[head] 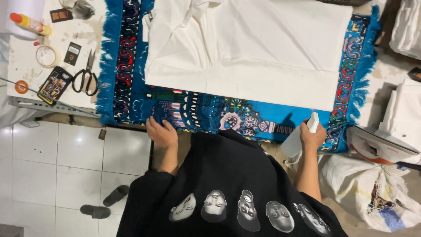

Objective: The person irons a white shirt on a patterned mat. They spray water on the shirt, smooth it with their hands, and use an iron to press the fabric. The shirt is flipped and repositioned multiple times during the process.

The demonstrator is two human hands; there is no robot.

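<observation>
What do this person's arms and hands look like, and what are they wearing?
Both hands, the left hand and the right hand, are bare, with no gloves, and no rings or watch show. The forearms are uncovered. The person wears a loose black top with wide short sleeves and a row of grey printed faces across it.
</observation>
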